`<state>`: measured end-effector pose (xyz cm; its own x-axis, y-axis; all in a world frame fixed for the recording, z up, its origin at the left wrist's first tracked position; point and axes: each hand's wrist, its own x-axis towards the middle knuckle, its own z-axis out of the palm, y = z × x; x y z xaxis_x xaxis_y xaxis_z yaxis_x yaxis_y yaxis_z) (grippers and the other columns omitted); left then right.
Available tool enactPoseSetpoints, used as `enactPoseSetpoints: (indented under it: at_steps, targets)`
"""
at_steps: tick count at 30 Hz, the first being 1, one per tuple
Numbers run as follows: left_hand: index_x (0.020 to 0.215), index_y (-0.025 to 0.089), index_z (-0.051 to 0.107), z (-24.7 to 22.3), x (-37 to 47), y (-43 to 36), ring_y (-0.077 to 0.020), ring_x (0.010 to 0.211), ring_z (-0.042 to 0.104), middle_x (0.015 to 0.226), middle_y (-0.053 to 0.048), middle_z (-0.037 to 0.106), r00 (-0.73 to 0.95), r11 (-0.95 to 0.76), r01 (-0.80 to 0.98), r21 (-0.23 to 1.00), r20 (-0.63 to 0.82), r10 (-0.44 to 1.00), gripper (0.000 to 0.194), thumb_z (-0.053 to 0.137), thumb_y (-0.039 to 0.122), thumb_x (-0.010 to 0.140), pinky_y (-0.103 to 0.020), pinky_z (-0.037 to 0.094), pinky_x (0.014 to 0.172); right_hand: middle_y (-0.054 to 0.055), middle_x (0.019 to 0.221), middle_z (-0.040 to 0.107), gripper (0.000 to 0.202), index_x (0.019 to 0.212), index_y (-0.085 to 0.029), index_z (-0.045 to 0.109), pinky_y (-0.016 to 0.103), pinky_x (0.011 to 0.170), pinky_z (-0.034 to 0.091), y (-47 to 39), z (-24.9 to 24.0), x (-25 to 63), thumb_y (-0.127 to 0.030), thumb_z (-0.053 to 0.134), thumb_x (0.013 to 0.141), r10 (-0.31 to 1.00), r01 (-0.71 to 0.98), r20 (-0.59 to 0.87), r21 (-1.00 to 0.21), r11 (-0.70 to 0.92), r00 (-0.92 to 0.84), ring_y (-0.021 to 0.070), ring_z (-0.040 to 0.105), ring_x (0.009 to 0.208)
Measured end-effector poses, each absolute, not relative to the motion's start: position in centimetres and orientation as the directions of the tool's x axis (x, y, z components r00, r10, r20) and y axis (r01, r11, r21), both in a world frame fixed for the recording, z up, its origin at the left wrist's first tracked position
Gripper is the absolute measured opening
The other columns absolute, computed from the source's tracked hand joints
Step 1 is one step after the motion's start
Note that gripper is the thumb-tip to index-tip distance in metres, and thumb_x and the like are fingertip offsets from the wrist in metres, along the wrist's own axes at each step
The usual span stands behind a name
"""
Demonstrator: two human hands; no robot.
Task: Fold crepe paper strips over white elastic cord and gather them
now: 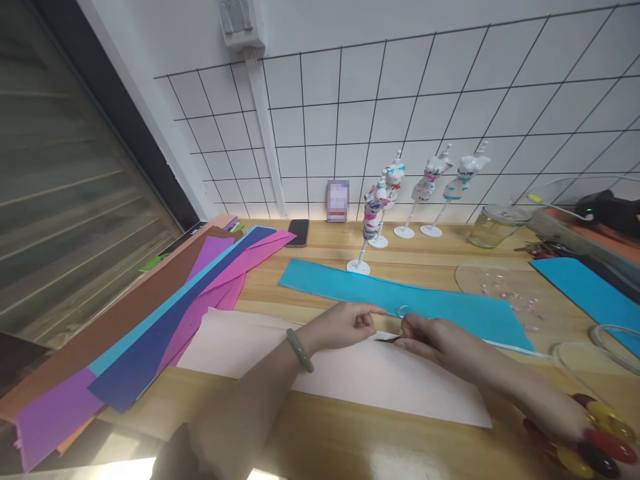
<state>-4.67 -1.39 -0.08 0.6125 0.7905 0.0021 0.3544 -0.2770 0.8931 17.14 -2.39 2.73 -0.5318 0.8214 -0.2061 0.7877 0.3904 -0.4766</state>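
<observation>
A long pale pink sheet (400,380) lies across the wooden table under both hands. My left hand (345,325), a green bangle on its wrist, rests over the sheet's far edge. Its index finger points right while the other fingers curl in; whatever they may pinch is hidden. My right hand (430,337) is closed on a small dark pointed tool (386,340), whose tip points left, just off the left fingers. Whether it is scissors or tweezers I cannot tell. Just behind lies a turquoise strip (450,307) with a small whitish curved piece (403,311) at its edge.
Coloured sheets (165,313) pile up at left. Several small mannequins on stands (371,217) rise behind the strip, beside a phone (299,233). At right are a glass jar (495,227), a clear dish of small beads (510,293) and a blue sheet (590,297).
</observation>
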Motion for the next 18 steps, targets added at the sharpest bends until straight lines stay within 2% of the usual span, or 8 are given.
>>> enactPoseSetpoints:
  at_steps: [18]
  targets:
    - [0.12, 0.021, 0.051, -0.11, -5.04, -1.2, -0.0107, 0.075, 0.052, 0.084, -0.001, 0.058, 0.616, -0.289, 0.369, 0.883, 0.0, 0.788, 0.043, 0.051, 0.025, 0.077, -0.023, 0.04, 0.067, -0.002, 0.064, 0.056, 0.032, 0.073, -0.023, 0.045, 0.024, 0.053, 0.031, -2.34, 2.2, 17.56, -0.053, 0.039, 0.082, 0.829, 0.768, -0.17, -0.508, 0.389, -0.533, 0.0141, 0.048, 0.059]
